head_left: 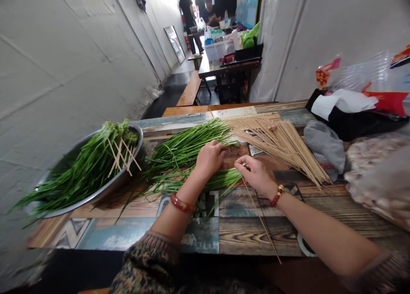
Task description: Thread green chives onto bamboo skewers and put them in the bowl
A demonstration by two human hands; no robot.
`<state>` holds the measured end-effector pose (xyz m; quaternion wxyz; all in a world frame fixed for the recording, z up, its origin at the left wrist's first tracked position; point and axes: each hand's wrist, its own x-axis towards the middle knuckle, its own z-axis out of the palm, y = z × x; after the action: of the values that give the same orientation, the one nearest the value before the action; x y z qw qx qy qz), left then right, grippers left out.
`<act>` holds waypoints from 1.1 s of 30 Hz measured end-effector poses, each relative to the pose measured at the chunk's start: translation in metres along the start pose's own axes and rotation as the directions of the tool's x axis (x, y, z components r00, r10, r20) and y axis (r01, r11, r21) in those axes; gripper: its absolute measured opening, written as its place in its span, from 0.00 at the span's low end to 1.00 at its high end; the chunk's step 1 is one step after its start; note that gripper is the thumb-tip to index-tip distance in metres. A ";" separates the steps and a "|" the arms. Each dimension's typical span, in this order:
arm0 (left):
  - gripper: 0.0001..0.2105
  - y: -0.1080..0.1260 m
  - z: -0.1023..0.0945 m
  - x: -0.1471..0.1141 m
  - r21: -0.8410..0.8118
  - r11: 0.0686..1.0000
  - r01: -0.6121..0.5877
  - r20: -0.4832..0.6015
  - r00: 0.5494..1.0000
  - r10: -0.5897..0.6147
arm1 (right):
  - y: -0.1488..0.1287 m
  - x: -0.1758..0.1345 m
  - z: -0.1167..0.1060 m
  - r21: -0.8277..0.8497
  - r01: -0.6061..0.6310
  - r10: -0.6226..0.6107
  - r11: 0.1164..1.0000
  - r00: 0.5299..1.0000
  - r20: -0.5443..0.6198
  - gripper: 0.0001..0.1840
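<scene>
Sleeve [149, 255] clear, steady the skewer [260, 219] pinched in your right hand [256, 173]; I can't tell whether your left hand [209, 158] grips chives [187, 142].

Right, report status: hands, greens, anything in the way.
Right hand pinching stick, greens at its fingertips. Left hand at far greens pile, grip unclear. Stick pile beyond right hand; nothing seen blocking.
</scene>
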<state>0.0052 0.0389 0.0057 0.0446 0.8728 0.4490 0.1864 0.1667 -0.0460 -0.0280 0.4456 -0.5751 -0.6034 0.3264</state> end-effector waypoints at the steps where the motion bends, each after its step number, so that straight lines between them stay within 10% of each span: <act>1: 0.08 0.001 0.001 0.005 0.070 0.998 -0.011 0.008 1.000 0.011 | 0.000 0.000 0.000 0.008 0.003 -0.003 1.000 1.000 -0.003 0.10; 14: 0.09 0.011 0.014 0.042 0.317 0.943 -0.101 0.063 0.994 0.086 | 0.001 0.003 0.003 0.000 0.067 -0.067 0.998 0.998 -0.019 0.08; 25: 0.06 0.004 -0.022 0.023 -0.316 0.947 0.062 -0.007 0.998 -0.067 | 0.002 0.001 0.004 -0.033 0.093 -0.094 0.995 0.995 -0.039 0.08; 33: 0.07 0.012 -0.003 -0.010 -0.664 0.722 0.194 0.074 0.978 -0.195 | -0.003 -0.006 0.003 0.054 0.074 -0.070 0.996 0.996 -0.062 0.12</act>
<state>0.0081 0.0234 0.0081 0.3730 0.7466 0.4414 0.3295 0.1629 -0.0517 -0.0272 0.4912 -0.5497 -0.6006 0.3096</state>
